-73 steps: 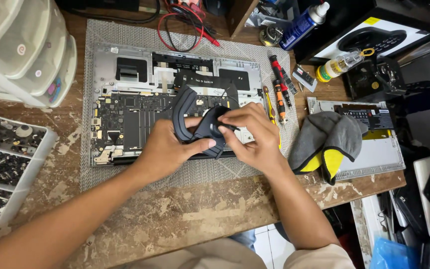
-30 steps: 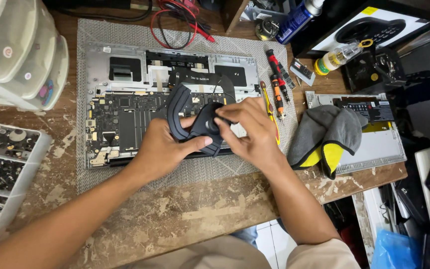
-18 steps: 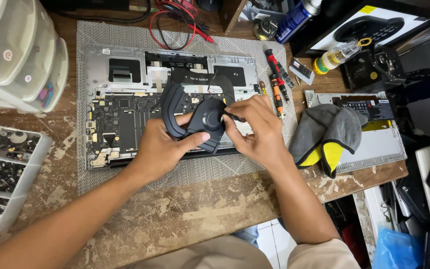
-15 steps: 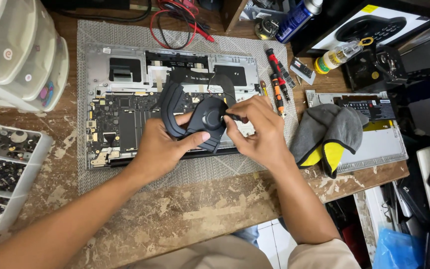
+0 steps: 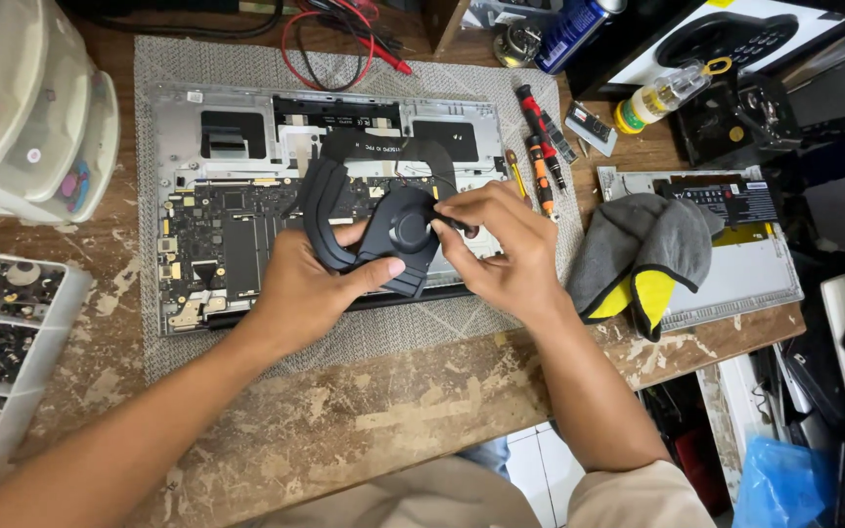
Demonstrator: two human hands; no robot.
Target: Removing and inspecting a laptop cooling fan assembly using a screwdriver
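Both hands hold a black cooling fan above the opened laptop.

The left hand (image 5: 310,284) closes around the black fan assembly (image 5: 393,235), thumb pressed along its lower edge, while the right hand (image 5: 506,249) pinches its right side with curled fingertips, seemingly on a small dark part too small to identify. The fan sits in the air just above the open laptop chassis (image 5: 246,147), over the exposed circuit board (image 5: 237,244). Screwdrivers (image 5: 537,147) lie just right of the chassis, a grey and yellow cloth (image 5: 643,259) further right. In my judgement, a slipping grip could drop the fan onto the bare board and scratch components; tugging sideways might strain any cable attached.
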